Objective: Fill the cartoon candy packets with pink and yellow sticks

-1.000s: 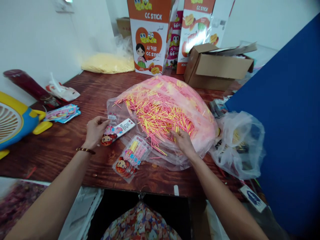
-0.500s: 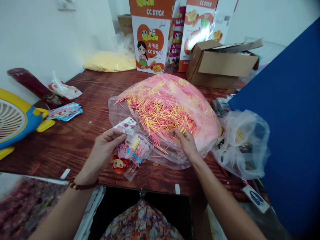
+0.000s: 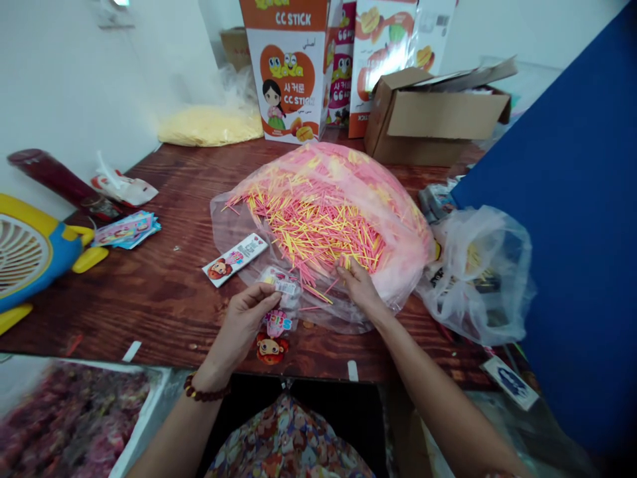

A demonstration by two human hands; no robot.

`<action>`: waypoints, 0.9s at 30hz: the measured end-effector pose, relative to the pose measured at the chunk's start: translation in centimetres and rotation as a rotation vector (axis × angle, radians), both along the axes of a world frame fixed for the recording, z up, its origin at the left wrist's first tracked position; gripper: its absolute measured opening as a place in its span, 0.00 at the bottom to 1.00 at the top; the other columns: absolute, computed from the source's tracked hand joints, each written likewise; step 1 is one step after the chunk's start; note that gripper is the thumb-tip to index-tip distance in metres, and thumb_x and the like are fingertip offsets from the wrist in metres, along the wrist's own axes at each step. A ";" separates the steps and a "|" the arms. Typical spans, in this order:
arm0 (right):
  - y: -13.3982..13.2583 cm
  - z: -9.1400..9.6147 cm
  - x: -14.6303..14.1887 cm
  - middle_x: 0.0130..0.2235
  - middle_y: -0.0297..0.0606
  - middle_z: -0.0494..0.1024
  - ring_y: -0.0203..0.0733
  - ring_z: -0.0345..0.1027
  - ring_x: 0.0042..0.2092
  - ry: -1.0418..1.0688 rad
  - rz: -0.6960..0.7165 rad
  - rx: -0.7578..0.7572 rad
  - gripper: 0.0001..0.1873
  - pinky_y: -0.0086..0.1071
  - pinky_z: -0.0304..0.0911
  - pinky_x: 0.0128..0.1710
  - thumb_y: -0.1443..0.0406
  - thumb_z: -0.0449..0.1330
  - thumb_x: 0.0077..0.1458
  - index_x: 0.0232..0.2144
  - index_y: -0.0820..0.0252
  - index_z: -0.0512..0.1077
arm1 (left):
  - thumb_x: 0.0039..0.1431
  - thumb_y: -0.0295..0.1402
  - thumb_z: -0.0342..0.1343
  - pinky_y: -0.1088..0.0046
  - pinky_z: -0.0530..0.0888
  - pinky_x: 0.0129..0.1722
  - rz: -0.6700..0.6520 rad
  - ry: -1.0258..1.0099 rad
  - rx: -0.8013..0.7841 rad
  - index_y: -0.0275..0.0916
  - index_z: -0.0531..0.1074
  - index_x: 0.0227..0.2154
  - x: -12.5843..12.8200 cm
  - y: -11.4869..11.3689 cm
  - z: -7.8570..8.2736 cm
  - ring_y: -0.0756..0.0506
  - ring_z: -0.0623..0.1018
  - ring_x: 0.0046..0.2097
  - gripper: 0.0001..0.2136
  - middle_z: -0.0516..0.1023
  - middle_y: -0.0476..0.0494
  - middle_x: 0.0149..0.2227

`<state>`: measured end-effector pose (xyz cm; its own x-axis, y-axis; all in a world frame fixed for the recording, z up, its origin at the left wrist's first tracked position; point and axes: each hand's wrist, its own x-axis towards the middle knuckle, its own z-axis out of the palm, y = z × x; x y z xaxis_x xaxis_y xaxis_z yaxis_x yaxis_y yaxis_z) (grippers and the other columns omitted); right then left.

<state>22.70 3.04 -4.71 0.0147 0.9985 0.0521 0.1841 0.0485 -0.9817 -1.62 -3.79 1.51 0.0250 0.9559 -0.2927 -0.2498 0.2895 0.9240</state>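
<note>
My left hand (image 3: 249, 322) is closed, thumb against fingers, on a small clear plastic packet (image 3: 279, 322) printed with a red-haired cartoon face. The packet hangs over the table's front part. My right hand (image 3: 359, 284) pinches a few thin pink and yellow sticks (image 3: 347, 263) at the near side of a large heap of the same sticks (image 3: 318, 219). That heap lies in a big transparent bag (image 3: 398, 206), its mouth spread toward me. A white printed card or flat packet (image 3: 235, 259) rests left of the bag's mouth, beyond my left hand.
Behind stand CC Stick boxes (image 3: 288, 79) and an open brown carton (image 3: 438, 123). At left are a yellow-blue fan (image 3: 44, 245), a dark red bottle (image 3: 60, 179) and printed packets (image 3: 127, 229). A knotted plastic bag (image 3: 480, 272) sits right, beside a blue panel (image 3: 562, 219).
My left hand has moved right with the packet, toward my right hand. The white card now lies uncovered on the table. My right hand has shifted slightly left, fingers closer together.
</note>
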 end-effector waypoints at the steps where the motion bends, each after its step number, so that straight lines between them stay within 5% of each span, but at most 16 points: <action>1: 0.2 0.0 0.1 0.35 0.37 0.78 0.45 0.73 0.40 0.014 -0.020 0.000 0.10 0.40 0.66 0.46 0.56 0.54 0.56 0.34 0.55 0.66 | 0.46 0.39 0.70 0.79 0.73 0.27 -0.009 0.005 0.003 0.38 0.77 0.30 0.0 0.0 0.0 0.52 0.75 0.27 0.12 0.78 0.50 0.27; 6: 0.7 1.9 1.0 0.32 0.35 0.78 0.43 0.73 0.38 0.050 -0.066 0.078 0.16 0.38 0.66 0.44 0.50 0.57 0.55 0.33 0.56 0.68 | 0.43 0.38 0.71 0.80 0.72 0.27 0.023 -0.009 -0.025 0.37 0.77 0.30 -0.3 -0.2 -0.1 0.52 0.75 0.27 0.14 0.78 0.50 0.27; 13: 1.3 3.1 3.9 0.29 0.33 0.74 0.44 0.73 0.34 -0.249 0.082 0.107 0.12 0.35 0.67 0.36 0.55 0.54 0.58 0.28 0.55 0.64 | 0.43 0.37 0.72 0.81 0.73 0.27 0.068 -0.051 -0.051 0.36 0.76 0.30 -1.8 -1.2 -0.7 0.53 0.75 0.27 0.14 0.78 0.51 0.27; 18: 0.7 3.4 5.8 0.31 0.37 0.75 0.43 0.70 0.35 -0.627 0.361 0.246 0.06 0.34 0.64 0.35 0.66 0.51 0.58 0.32 0.57 0.69 | 0.43 0.38 0.72 0.80 0.73 0.27 0.061 -0.059 -0.067 0.36 0.76 0.31 -1.8 -1.5 -1.1 0.53 0.75 0.27 0.15 0.78 0.51 0.27; 21: -0.8 4.8 6.0 0.36 0.41 0.75 0.44 0.68 0.39 -0.918 0.519 0.378 0.11 0.34 0.62 0.40 0.73 0.51 0.57 0.39 0.59 0.71 | 0.43 0.38 0.72 0.81 0.72 0.28 0.051 -0.054 -0.060 0.36 0.77 0.30 -1.6 -1.5 -1.0 0.53 0.75 0.27 0.15 0.78 0.51 0.27; 27: -3.1 4.9 5.8 0.38 0.43 0.71 0.43 0.64 0.40 -1.292 0.793 0.437 0.11 0.36 0.57 0.42 0.73 0.51 0.62 0.40 0.61 0.72 | 0.44 0.39 0.72 0.82 0.71 0.26 0.018 -0.025 -0.048 0.35 0.77 0.29 -1.1 -1.2 -0.4 0.54 0.74 0.27 0.14 0.78 0.51 0.26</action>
